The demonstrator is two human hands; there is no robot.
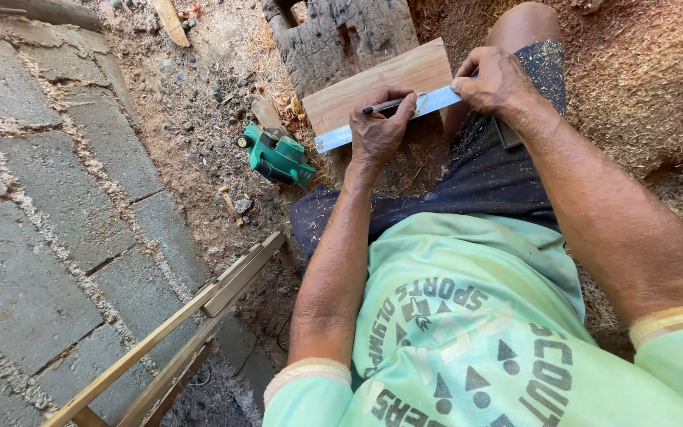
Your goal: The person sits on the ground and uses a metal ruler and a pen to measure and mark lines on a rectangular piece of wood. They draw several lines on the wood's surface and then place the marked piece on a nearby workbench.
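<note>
— Marking along the ruler (389, 119), is that what the hands are at?

— Yes. The left hand (379, 130) is closed round a dark pencil (385, 105), tip at the ruler's edge. The right hand (493, 79) is pressed flat-fingered on the ruler's far end, pinning it to the board (377, 83).

— Where does the board sit?

— Across the person's lap, its far edge against a weathered wooden block (341, 35). The ruler lies along the board's near edge.

— How would you do the line well?

— I'd judge it needs steady downward pressure from the right hand so the ruler cannot pivot, and the pencil kept leaning against the ruler's edge in one smooth stroke.

— Anything near the board?

— A green power planer (278, 154) on the dirt just left of it, and a frame of wooden slats (191, 324) further left, towards the paving stones (41, 198).
</note>
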